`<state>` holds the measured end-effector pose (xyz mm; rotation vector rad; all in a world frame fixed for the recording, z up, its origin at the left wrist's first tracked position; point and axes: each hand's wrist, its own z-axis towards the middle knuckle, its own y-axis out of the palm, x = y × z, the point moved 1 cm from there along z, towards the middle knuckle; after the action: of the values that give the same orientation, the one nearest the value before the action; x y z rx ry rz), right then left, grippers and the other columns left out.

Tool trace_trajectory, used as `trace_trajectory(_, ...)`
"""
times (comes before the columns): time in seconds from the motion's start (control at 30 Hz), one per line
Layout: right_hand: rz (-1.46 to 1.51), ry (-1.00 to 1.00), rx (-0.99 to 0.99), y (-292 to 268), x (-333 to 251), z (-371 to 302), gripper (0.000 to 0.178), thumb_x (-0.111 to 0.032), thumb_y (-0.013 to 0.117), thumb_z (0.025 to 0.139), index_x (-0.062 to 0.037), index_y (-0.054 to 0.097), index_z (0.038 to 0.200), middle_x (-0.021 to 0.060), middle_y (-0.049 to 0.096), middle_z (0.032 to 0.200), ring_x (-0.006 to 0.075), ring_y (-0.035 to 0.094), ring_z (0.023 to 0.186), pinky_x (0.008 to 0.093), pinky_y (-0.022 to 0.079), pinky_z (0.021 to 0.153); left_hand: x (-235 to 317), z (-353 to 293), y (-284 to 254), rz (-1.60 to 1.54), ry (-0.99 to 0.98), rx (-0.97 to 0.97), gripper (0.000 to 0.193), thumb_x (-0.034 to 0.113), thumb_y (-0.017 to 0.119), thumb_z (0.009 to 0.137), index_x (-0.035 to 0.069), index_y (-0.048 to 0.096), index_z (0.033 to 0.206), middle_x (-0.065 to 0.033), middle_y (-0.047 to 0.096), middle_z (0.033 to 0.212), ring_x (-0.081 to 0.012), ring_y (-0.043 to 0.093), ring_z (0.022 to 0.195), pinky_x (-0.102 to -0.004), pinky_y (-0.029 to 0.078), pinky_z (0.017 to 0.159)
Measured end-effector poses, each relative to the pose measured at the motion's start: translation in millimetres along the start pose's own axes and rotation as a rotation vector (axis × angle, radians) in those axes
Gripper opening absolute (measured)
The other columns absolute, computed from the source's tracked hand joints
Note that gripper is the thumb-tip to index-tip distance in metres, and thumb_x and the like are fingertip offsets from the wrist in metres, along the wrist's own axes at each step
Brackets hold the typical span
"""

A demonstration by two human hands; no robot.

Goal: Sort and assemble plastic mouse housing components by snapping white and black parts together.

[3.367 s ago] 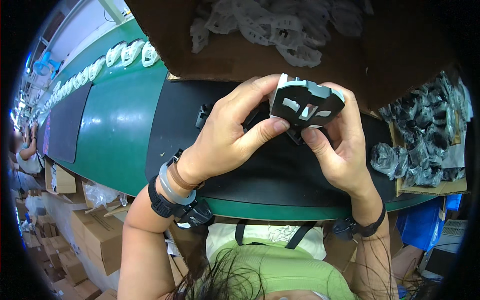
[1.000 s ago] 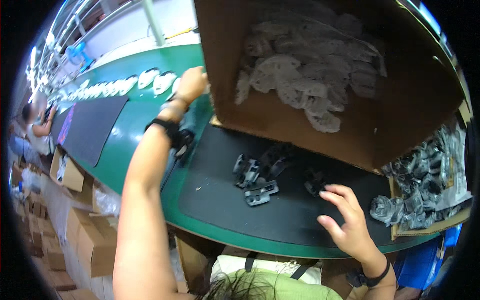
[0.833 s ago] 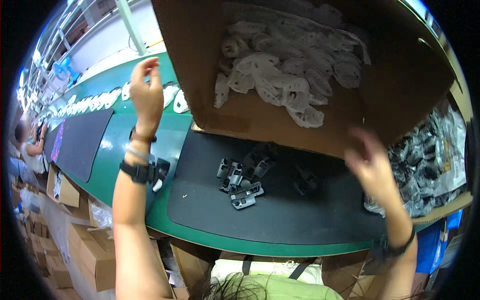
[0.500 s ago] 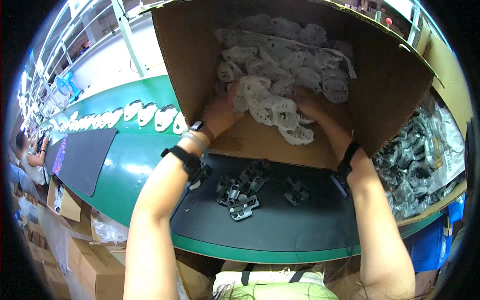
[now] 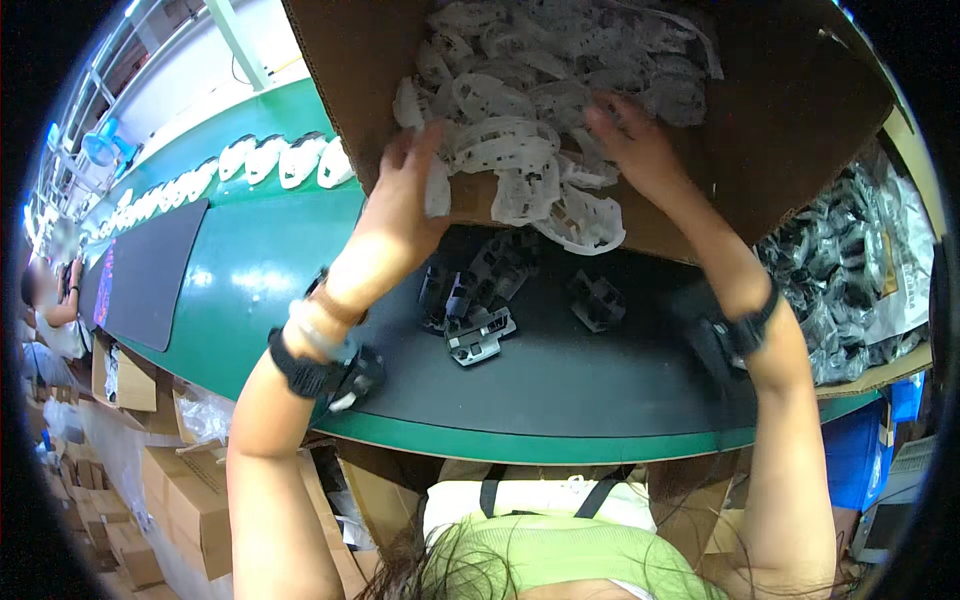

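Observation:
A large cardboard box (image 5: 762, 130) lies with its opening toward me, heaped with translucent white plastic shells (image 5: 495, 97). My left hand (image 5: 400, 205) is at the left of the box mouth, its fingers stretched out and apart, close against the white pieces. At the right of the heap is my right hand (image 5: 642, 150), fingers spread beside the shells. Between the hands, some shells (image 5: 585, 220) spill over the box's lower edge. On the black mat (image 5: 560, 380) below lie several dark grey plastic parts (image 5: 480, 335), and one more sits apart to their right.
White shell units (image 5: 262, 158) stand in a row along the green bench (image 5: 250, 260) at left, beyond a dark mat (image 5: 155, 275). A carton of bagged dark parts (image 5: 850, 290) is at right. Cardboard boxes (image 5: 185, 505) crowd the floor; another person (image 5: 60, 310) works far left.
Both hands have drawn apart and back toward me. Shells that lay between them have shifted over the box's lower edge. My view has tilted, so the box appears higher.

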<state>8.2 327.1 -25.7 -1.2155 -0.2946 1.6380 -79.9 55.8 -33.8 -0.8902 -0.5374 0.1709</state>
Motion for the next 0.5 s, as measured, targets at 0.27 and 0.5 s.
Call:
trace_trajectory(0.27, -0.208, -0.188, -0.292, -24, -67, -168, 0.044, -0.019, 0.07, 0.074, -0.0001, 0.054, 0.11, 0.0175, 0.057, 0.108, 0.0352, 0.053, 0.103, 0.04, 0.044, 0.089, -3, -30, -9, -0.223, -0.145, 0.047, 0.062, -0.006, 0.062, 0.07, 0.004, 0.037, 0.126, -0.0246, 0.053, 0.115, -0.0406, 0.05, 0.112, -0.0393, 0.042, 0.093)
trace_trajectory(0.5, -0.161, -0.182, -0.23, -51, -71, -182, 0.022, -0.01, 0.064, 0.076, -0.0039, 0.059, 0.096, 0.0161, 0.056, 0.091, 0.0322, 0.056, 0.087, 0.0385, 0.048, 0.077, 15, -37, -33, -0.294, -0.162, 0.194, 0.047, -0.001, 0.06, 0.074, 0.003, 0.042, 0.118, -0.0229, 0.059, 0.106, -0.0325, 0.06, 0.1, -0.0348, 0.046, 0.083)
